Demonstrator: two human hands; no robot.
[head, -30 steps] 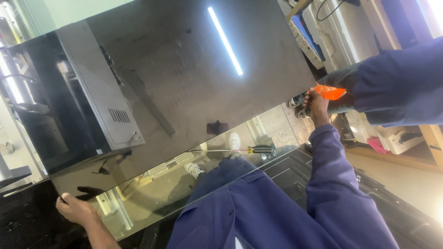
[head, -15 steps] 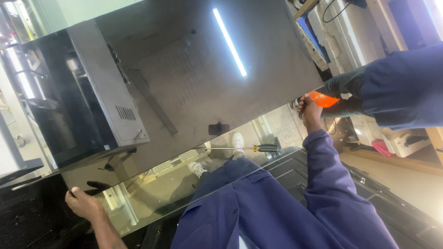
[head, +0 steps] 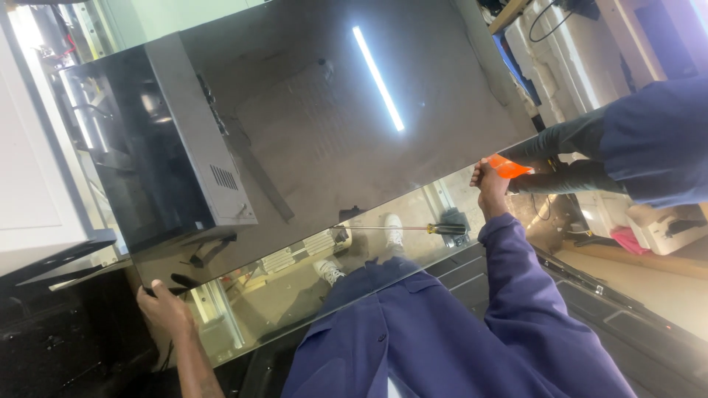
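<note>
A large dark glossy panel point(head: 346, 140) lies tilted in front of me and mirrors a ceiling light strip. My left hand point(head: 164, 308) grips its lower left edge. My right hand point(head: 490, 183), at the end of a blue sleeve, grips the panel's right corner. Right beside that hand is an orange piece point(head: 507, 166), which touches a co-worker's dark-gloved hand point(head: 560, 144). A screwdriver point(head: 413, 228) with a black and yellow handle lies on the lighter strip near the panel's edge.
A grey metal box point(head: 203, 140) with vent slots sits at the panel's left side. White cabinets stand at the far left point(head: 37, 184). The co-worker's blue sleeve point(head: 656, 140) reaches in from the right. White equipment point(head: 671, 228) and a dark frame point(head: 590, 287) lie lower right.
The view has drifted slightly, so everything sits a little further right. Both my hands keep their grip on the panel. The co-worker's hand stays at the corner.
</note>
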